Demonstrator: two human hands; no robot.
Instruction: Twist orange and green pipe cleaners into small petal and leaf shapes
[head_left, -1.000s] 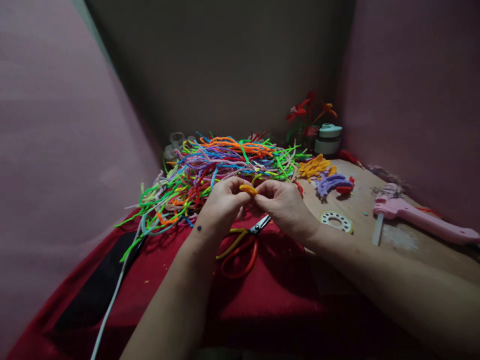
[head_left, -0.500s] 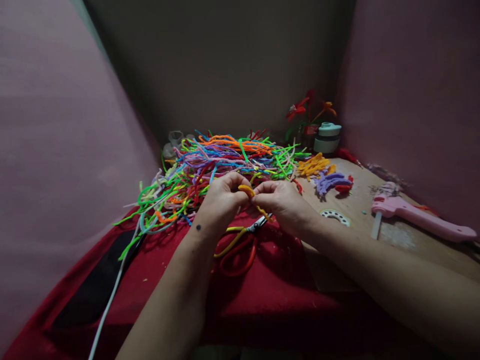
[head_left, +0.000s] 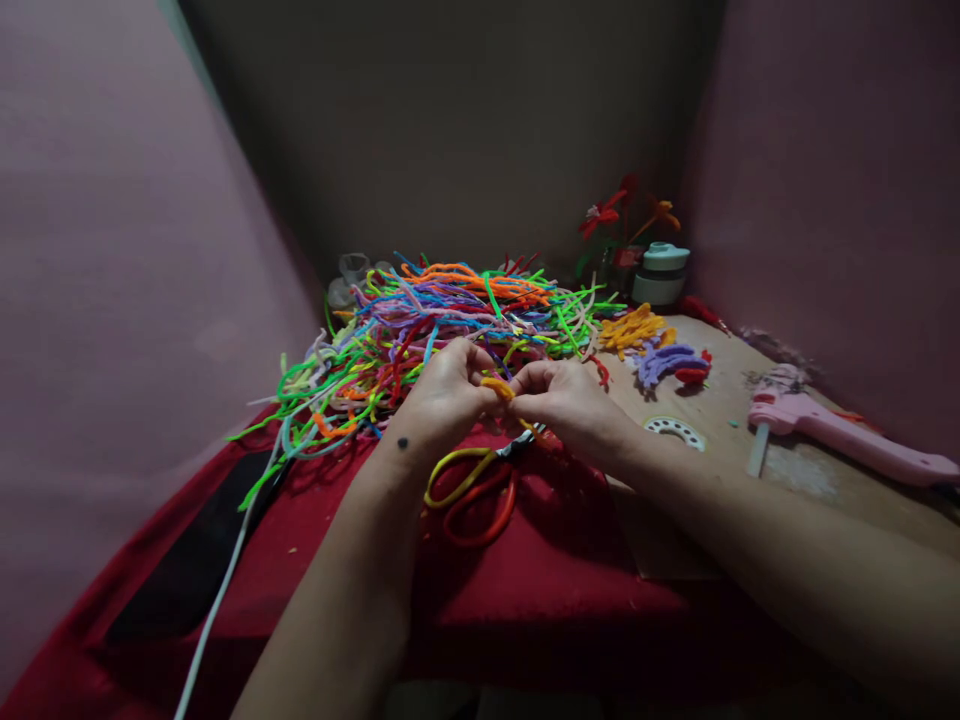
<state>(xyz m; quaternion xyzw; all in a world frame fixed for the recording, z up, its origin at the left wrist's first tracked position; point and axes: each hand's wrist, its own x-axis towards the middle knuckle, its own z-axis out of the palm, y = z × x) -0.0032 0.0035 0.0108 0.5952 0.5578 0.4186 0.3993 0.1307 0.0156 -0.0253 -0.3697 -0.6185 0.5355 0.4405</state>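
short orange fuzzy pipe cleaner (head_left: 497,386), pinched by fingers of left hand (head_left: 448,392) and right hand (head_left: 568,402): may slip loose into multicoloured pipe-cleaner heap (head_left: 442,320) just behind.

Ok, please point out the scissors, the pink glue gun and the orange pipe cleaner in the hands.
scissors (head_left: 472,490), head view, on the handle loops.
pink glue gun (head_left: 847,435), head view, middle of its body.
orange pipe cleaner (head_left: 497,387), head view, the bent piece between both hands.

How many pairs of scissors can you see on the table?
1: the scissors lie on the red cloth, just below both hands. Others could be hidden under the pipe-cleaner pile.
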